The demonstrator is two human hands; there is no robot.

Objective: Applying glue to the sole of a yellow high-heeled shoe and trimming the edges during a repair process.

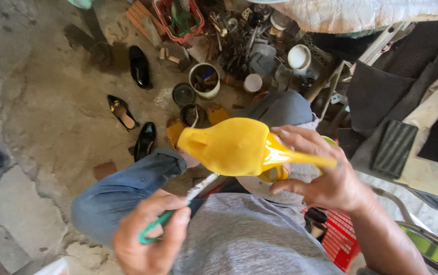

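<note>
The right hand [326,173] is closed around a glossy yellow high-heeled shoe [239,146], held sole-up above the person's lap, fingers wrapped over the slim heel and arch so the smooth rounded toe points toward the left knee. The left hand [150,234] is clamped on the green plastic handle of a small brush [178,206], whose pale, crusted tip reaches up to just under the shoe's sole. As far as the view shows, the yellow sole looks clean and even, with no obvious smear on it, so the brushing seems barely begun or about to start; whether the hidden underside has any coating cannot be told. A second yellow piece [176,133] lies on the floor beside the knee, touching nothing in hand. On the rough, cracked concrete floor [41,102] lie shiny black pumps [140,66], well apart from one another, near round metal tins [205,80] and a heap of dark metal tools [239,46]. A red plastic basket [341,239] sits by the right hip, its mesh wall showing beneath the forearm.
</note>
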